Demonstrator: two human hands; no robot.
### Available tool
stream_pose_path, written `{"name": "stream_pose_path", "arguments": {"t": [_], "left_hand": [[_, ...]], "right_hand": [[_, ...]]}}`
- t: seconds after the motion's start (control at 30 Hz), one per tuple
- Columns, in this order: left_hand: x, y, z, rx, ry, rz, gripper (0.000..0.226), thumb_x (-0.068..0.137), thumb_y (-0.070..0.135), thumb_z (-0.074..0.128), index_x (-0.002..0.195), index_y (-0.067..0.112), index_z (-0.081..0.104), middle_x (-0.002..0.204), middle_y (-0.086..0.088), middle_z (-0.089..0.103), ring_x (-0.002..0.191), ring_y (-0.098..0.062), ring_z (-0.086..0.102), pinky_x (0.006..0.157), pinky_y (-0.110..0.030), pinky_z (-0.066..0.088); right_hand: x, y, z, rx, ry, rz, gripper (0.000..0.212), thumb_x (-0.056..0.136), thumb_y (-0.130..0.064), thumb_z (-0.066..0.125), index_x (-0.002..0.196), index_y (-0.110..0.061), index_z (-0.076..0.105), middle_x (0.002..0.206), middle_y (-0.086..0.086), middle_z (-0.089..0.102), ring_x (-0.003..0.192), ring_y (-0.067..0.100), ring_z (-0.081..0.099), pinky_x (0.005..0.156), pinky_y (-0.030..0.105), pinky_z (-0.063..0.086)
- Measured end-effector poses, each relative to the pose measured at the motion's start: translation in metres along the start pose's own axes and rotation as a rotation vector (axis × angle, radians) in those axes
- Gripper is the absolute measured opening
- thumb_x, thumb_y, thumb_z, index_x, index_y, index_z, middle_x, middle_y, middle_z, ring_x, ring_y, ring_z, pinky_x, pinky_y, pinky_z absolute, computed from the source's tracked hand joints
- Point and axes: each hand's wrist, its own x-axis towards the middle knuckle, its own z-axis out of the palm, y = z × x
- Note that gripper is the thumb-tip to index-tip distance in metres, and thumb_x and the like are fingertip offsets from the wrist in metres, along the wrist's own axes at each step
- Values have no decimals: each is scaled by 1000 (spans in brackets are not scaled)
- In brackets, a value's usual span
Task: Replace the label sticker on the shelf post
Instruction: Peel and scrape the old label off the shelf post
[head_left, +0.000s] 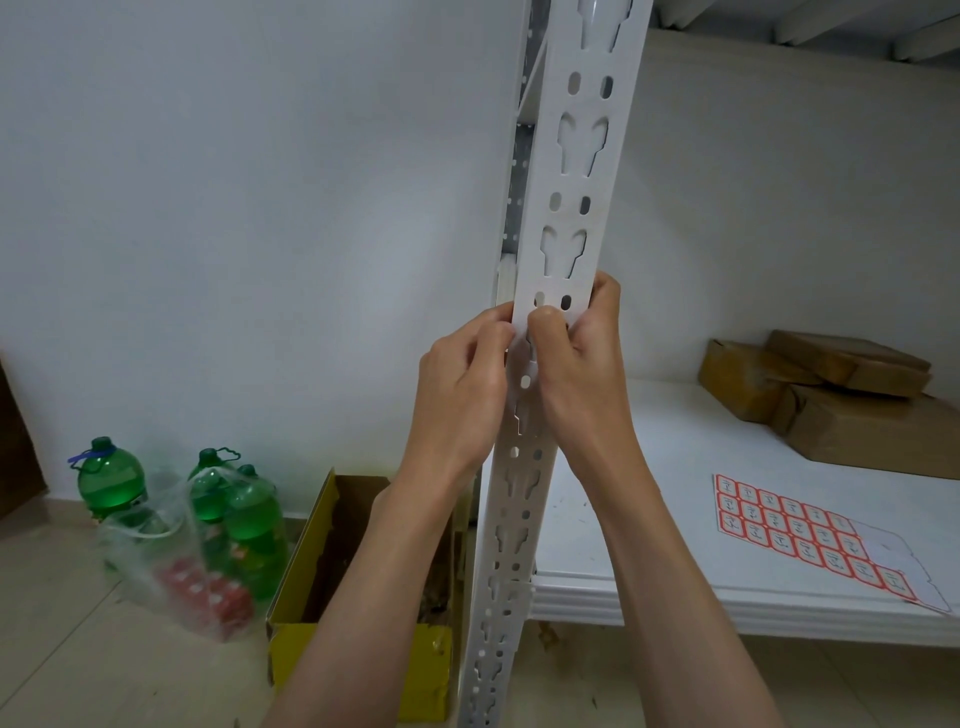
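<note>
At mid-height on the shelf post (563, 218), both hands work the same spot: left hand (462, 384) has fingertips curled against the post's left edge, right hand (576, 364) wraps the right edge with thumb pressed on the front face. Label sticker itself is hidden under the fingers; can't tell if either grip pinches it or only the post. Judgement: thin paper sticker, light, floppy, tears easily, tacky on the back, so lift a corner with a nail and peel slowly, holding by the edge. Post is stiff perforated metal and should take the pressure. Spare sticker sheet (810, 535) lies flat on the shelf board (649, 582) at right, rows of red-bordered labels, some slots already bare. Near left on the floor, an open yellow box (363, 649) holds brownish debris; a clear bag (171, 561) holds green bottles (109, 480).
</note>
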Motion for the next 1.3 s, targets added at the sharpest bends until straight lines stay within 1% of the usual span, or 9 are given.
{"name": "stream_pose_path", "arguments": {"t": [0.1, 0.2, 0.4, 0.53, 0.63, 0.8, 1.0, 1.2, 1.3], "left_hand": [[0, 1, 0, 1, 7, 2, 40, 106, 21, 34, 108, 23, 74, 92, 6, 73, 82, -8, 65, 58, -14, 49], [-1, 2, 1, -1, 8, 12, 40, 105, 20, 34, 103, 28, 74, 89, 4, 74, 83, -14, 64, 61, -27, 54], [-1, 1, 0, 4, 4, 0, 40, 106, 21, 34, 113, 26, 73, 95, 9, 74, 86, -13, 66, 62, -18, 55], [-1, 1, 1, 20, 12, 2, 40, 106, 23, 34, 108, 32, 73, 93, 6, 73, 86, -16, 64, 66, -28, 56], [-1, 1, 1, 8, 12, 15, 41, 105, 23, 34, 103, 35, 73, 91, 4, 73, 87, -21, 64, 68, -33, 56], [-1, 3, 1, -18, 9, -3, 38, 106, 23, 35, 107, 31, 73, 93, 13, 73, 84, -8, 65, 58, -14, 51], [-1, 0, -1, 11, -19, 18, 39, 106, 22, 35, 113, 26, 73, 101, 11, 74, 90, -5, 67, 63, -14, 51], [0, 1, -5, 81, -51, 84, 35, 105, 20, 39, 116, 24, 73, 96, 14, 72, 85, 2, 64, 65, -8, 47], [1, 3, -7, 157, -62, 126, 32, 106, 25, 40, 117, 29, 70, 97, 21, 69, 88, 8, 62, 68, -6, 47]], "right_hand": [[1, 2, -2, -20, -19, -11, 24, 100, -13, 49, 118, -23, 36, 92, -16, 53, 77, -4, 59, 70, 24, 58], [1, 3, -4, -30, -45, -20, 26, 101, -14, 48, 119, -25, 34, 95, -19, 51, 81, -6, 59, 70, 21, 58], [1, 3, -11, -18, -88, -28, 24, 101, -7, 46, 120, -18, 36, 96, -10, 53, 77, -7, 59, 64, 14, 53], [-1, 0, -14, 17, -109, -28, 22, 101, -2, 43, 119, -12, 37, 96, -8, 52, 73, -11, 58, 59, 9, 48], [-1, 2, -15, 28, -106, -33, 20, 102, -1, 41, 119, -12, 39, 95, -9, 51, 73, -10, 57, 61, 10, 48], [-1, 5, -9, 74, -85, -8, 22, 102, -7, 44, 121, -18, 38, 99, -11, 54, 79, -9, 61, 65, 13, 52], [2, 5, -6, -24, -43, -54, 26, 99, -7, 49, 119, -18, 37, 88, -13, 53, 75, -6, 60, 66, 18, 55], [3, 4, -11, -79, -81, -82, 27, 99, -7, 50, 118, -19, 34, 91, -15, 52, 79, -6, 60, 70, 32, 57], [3, 4, -15, -64, -115, -82, 27, 100, -6, 49, 119, -19, 34, 93, -16, 52, 79, -10, 61, 70, 23, 56]]}}
